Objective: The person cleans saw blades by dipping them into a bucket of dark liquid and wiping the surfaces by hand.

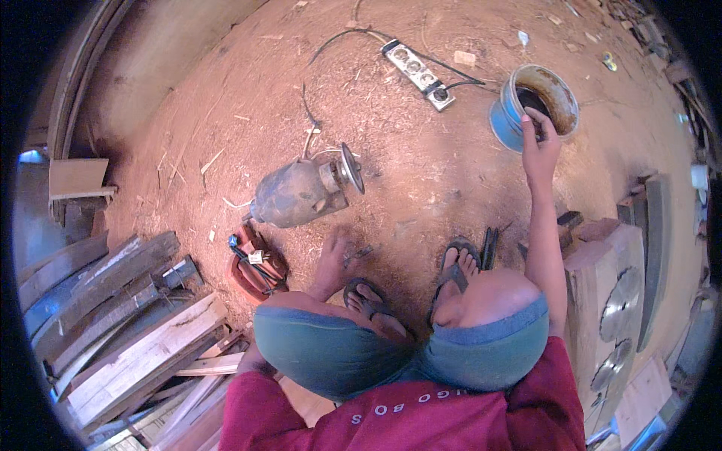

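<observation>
My right hand (541, 146) reaches forward to the blue bucket (505, 120), its thumb and fingers curled close together at the near rim. Whatever they pinch, if anything, is too small to make out. The bucket's inside is stained brown and dark. Low in front of my left knee, my left hand (331, 259) has its fingers bent around a small dark metal piece (359, 256), close to my left foot. Just beyond that hand a worn grey motor (297, 194) lies on its side, with a round metal disc (351, 168) at its right end.
A red-orange tool (259, 270) with a bundled cord lies left of my left hand. Farther ahead, a white power strip (417, 74) has cables attached. Stacked planks (143, 357) fill the left side. On the right, round saw blades (621, 304) rest against a wooden block (590, 282).
</observation>
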